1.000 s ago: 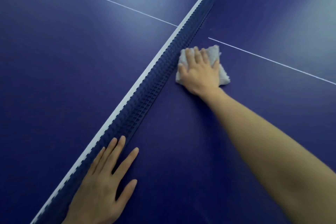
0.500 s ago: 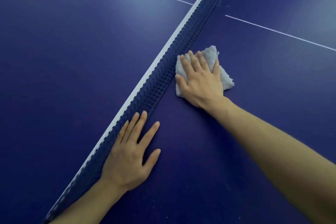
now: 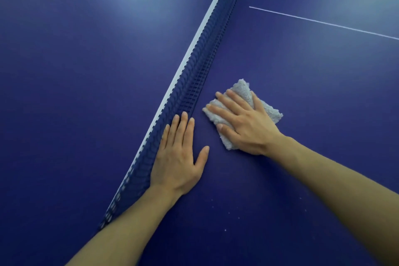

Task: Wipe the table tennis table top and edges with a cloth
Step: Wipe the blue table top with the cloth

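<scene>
The dark blue table tennis table top [image 3: 302, 84] fills the view. A folded light grey cloth [image 3: 268, 111] lies flat on it just right of the net. My right hand [image 3: 244, 123] presses down on the cloth with straight, spread fingers and covers most of it. My left hand [image 3: 179, 153] rests flat on the table beside the net's foot, fingers straight, its little-finger side against the net, holding nothing.
The blue net [image 3: 200, 67] with a white top band runs diagonally from lower left to the top. A thin white centre line [image 3: 323, 22] crosses the table on both sides of the net. Small pale specks [image 3: 225, 230] lie on the surface near my forearms.
My right hand has dragged the cloth along the net back toward me, away from the white line. My left hand stays flat by the net, now close to the cloth.
</scene>
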